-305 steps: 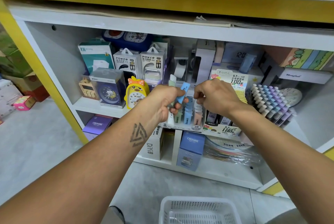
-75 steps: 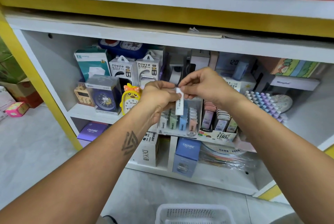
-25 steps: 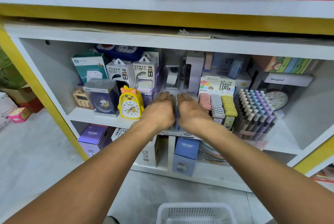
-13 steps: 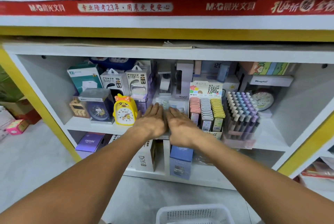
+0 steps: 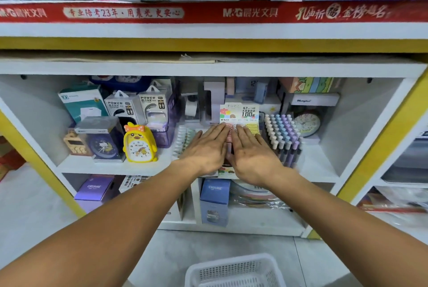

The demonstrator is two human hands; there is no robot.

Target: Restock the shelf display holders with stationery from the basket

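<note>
My left hand (image 5: 206, 149) and my right hand (image 5: 252, 154) lie flat side by side, fingers straight, on the display holders at the middle of the shelf. The left hand covers the right part of the clear holder of pastel correction tapes (image 5: 184, 141). The right hand presses on the pencil-lead display holder (image 5: 239, 114) with pink, white and yellow cases. Neither hand holds anything. The white basket (image 5: 236, 271) stands on the floor at the bottom edge; what lies in it is out of view.
A tray of pastel pens (image 5: 282, 136) stands right of my hands. A yellow duck clock (image 5: 139, 143), boxed clocks and power bank boxes (image 5: 136, 105) fill the left of the shelf. Blue and purple boxes (image 5: 214, 203) sit on the lower shelf.
Both hands slid right from the correction-tape holder, and the fingers spread flatter. The camera tilted up, showing more of the upper shelf. Earlier I held a white correction tape; my hands are now empty.
</note>
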